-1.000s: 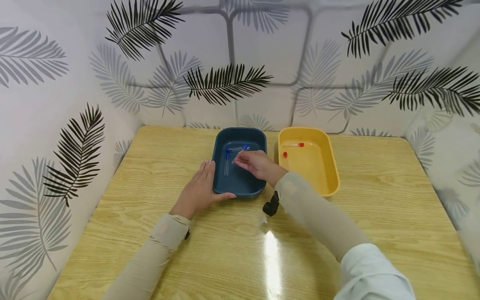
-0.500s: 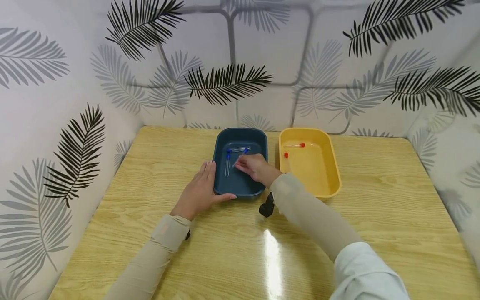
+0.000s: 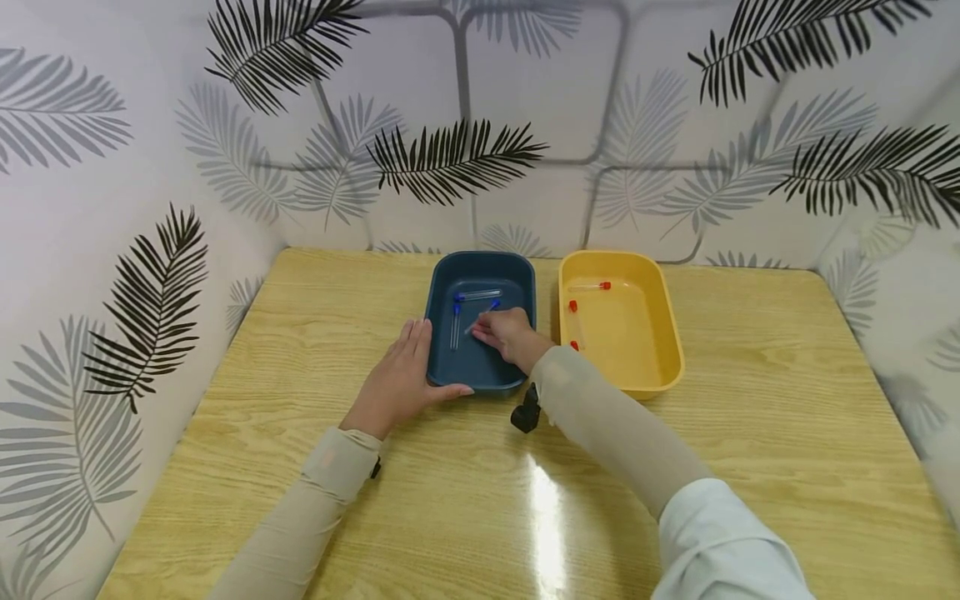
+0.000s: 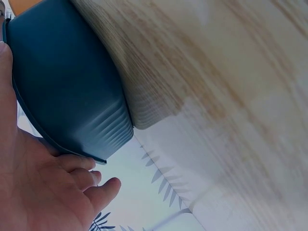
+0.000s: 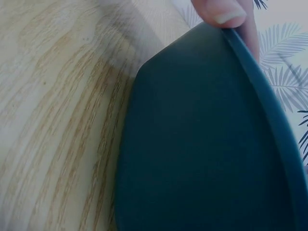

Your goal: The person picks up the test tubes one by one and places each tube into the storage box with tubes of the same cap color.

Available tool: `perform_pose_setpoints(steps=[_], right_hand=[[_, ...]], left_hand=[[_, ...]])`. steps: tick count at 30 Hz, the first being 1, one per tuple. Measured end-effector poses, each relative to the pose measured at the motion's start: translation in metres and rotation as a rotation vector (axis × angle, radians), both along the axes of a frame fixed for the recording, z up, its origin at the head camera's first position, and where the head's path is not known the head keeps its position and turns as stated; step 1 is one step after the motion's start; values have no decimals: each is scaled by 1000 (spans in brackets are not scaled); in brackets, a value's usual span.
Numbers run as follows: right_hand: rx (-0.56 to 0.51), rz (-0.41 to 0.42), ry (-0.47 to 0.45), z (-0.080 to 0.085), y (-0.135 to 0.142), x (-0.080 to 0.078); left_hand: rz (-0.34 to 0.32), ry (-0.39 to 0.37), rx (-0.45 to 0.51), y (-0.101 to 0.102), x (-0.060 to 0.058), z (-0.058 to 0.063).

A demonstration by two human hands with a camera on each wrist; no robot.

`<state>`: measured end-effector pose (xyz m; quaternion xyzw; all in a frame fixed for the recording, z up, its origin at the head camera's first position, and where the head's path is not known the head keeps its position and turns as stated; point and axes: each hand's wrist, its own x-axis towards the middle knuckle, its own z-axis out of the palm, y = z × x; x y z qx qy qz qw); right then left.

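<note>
My left hand (image 3: 401, 375) lies along the left rim of a dark blue tray (image 3: 480, 379), fingers straight, thumb over its front edge. In the left wrist view the fingers of this hand (image 4: 43, 187) touch the outside of the tray (image 4: 67, 77). My right hand (image 3: 510, 333) is low inside the tray, its fingertips pinching a clear test tube with a blue cap (image 3: 494, 305); the grip is partly hidden. Two more blue-capped test tubes lie beside it, one upright in view (image 3: 454, 329), another crosswise (image 3: 480, 295). The right wrist view shows the tray wall (image 5: 202, 130) and a thumb (image 5: 224, 12) on its rim.
A yellow tray (image 3: 671, 350) stands just right of the blue one. Red-capped test tubes (image 3: 605, 286) lie in it, partly hidden by the right forearm. Both trays stand on a wooden table (image 3: 465, 492), with a leaf-patterned wall behind.
My right hand has lowered slightly into the blue tray with the blue-capped test tube, and the forearm has shifted left, uncovering another red cap in the yellow tray. My left hand has stayed in place.
</note>
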<state>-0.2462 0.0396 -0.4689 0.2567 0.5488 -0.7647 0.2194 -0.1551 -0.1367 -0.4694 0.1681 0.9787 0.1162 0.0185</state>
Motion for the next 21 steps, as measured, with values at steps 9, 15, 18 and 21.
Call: perform_pose_setpoints(steps=[9,15,18,21], right_hand=[[28,13,9,2,0,2],[33,6,13,4,0,3],[44,-7,17,5,0,3],[64,-1,30,8,-1,6]], left_hand=[[16,-24,-1,1,1,4],[12,-17,-1,2,0,3],[8,-14,1,1,-1,2],[11,-13,8,0,-1,2]])
